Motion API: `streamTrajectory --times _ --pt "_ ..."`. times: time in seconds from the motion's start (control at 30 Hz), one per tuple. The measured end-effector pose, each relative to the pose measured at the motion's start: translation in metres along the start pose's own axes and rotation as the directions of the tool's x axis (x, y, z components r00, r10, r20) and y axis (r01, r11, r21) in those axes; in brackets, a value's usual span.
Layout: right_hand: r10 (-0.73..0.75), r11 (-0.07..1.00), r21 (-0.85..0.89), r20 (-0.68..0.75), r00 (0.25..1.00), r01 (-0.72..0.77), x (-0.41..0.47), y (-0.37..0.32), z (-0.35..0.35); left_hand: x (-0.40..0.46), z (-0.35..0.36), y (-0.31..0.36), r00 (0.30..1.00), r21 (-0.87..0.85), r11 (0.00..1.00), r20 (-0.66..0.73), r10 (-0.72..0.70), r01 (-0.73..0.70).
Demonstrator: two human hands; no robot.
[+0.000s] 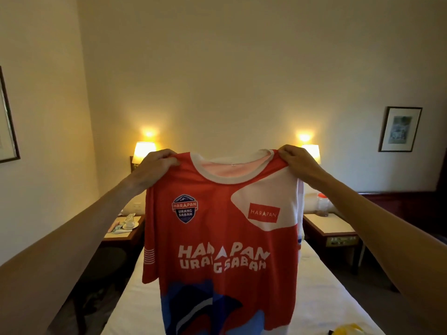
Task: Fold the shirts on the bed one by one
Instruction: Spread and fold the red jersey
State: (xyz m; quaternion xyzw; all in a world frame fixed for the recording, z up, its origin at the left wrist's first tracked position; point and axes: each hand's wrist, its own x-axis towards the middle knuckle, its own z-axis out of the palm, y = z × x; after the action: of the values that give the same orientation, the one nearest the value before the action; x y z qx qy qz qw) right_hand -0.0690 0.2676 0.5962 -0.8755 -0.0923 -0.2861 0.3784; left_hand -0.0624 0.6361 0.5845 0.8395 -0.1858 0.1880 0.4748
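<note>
A red, white and blue jersey [217, 238] hangs in the air in front of me, its printed front facing the camera, above the white bed [142, 301]. My left hand [157, 165] pinches its left shoulder beside the white collar. My right hand [296, 160] pinches the right shoulder at the same height. The shirt hangs full length, its hem running out of the bottom of the frame. A yellow garment [350, 330] peeks in at the bottom right on the bed.
A bedside table [125, 232] with a cup and saucer stands left of the bed, another bedside table [331, 226] with a plastic jar [323, 204] stands right. Lit lamps [144, 152] flank the headboard wall. Framed pictures [400, 129] hang on the walls.
</note>
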Motion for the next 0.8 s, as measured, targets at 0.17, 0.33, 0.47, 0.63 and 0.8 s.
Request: streamTrajectory --times 0.17,0.33,0.47,0.63,0.8 --pt "-0.001 0.998 -0.059 0.132 0.991 0.009 -0.009 0.009 0.002 -0.007 0.011 -0.015 0.989 0.256 0.962 0.092 -0.120 0.093" --pt "0.038 0.993 -0.115 0.203 0.978 -0.014 -0.015 0.017 0.000 -0.008 0.018 -0.032 0.997 0.301 0.952 0.028 -0.065 0.054" --pt "-0.037 0.992 -0.111 0.138 0.990 0.053 -0.017 0.018 0.000 -0.007 0.028 -0.033 0.977 0.173 0.984 -0.213 0.004 0.033" --pt "-0.025 0.993 -0.107 0.138 0.990 0.040 -0.026 0.028 0.008 -0.012 0.032 -0.034 0.986 -0.046 0.992 -0.112 -0.122 0.118" --pt "0.115 0.973 -0.228 0.354 0.928 -0.034 -0.035 0.053 0.013 -0.026 0.041 -0.057 0.975 0.000 0.978 -0.067 -0.210 0.210"
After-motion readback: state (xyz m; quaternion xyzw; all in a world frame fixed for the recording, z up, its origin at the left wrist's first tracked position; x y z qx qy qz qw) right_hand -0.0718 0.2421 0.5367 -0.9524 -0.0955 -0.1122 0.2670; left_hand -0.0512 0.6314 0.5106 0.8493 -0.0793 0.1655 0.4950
